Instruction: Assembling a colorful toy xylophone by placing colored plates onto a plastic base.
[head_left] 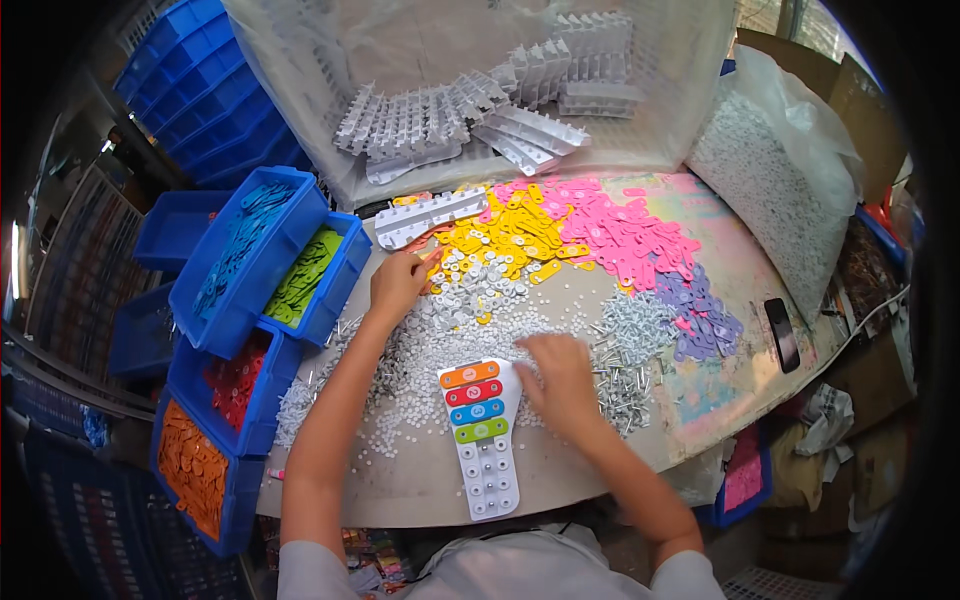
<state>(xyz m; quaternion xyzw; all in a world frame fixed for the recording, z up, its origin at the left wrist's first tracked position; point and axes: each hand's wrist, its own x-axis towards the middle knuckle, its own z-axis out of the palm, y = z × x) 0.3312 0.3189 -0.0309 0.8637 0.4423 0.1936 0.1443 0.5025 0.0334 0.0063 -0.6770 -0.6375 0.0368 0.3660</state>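
A white, tapering plastic toy xylophone base (488, 470) lies in front of me, with orange, red, blue and green bars across its wide end. Bare posts and several white washers show on its narrow part. My left hand (400, 285) reaches to the edge of the yellow bars (510, 230), beside some orange ones; its fingers are bent together, and what they hold is hidden. My right hand (560, 378) hovers over small white washers (480, 345), right of the base's wide end. Its thumb and forefinger are apart, with nothing visible between them.
Pink bars (630, 235), purple bars (705, 315) and metal screws (635, 335) lie on the right, near a phone (781, 335). Blue bins (245, 260) of coloured bars stand left. More white bases (420, 120) lie at the back, beside a bulging clear bag (770, 170).
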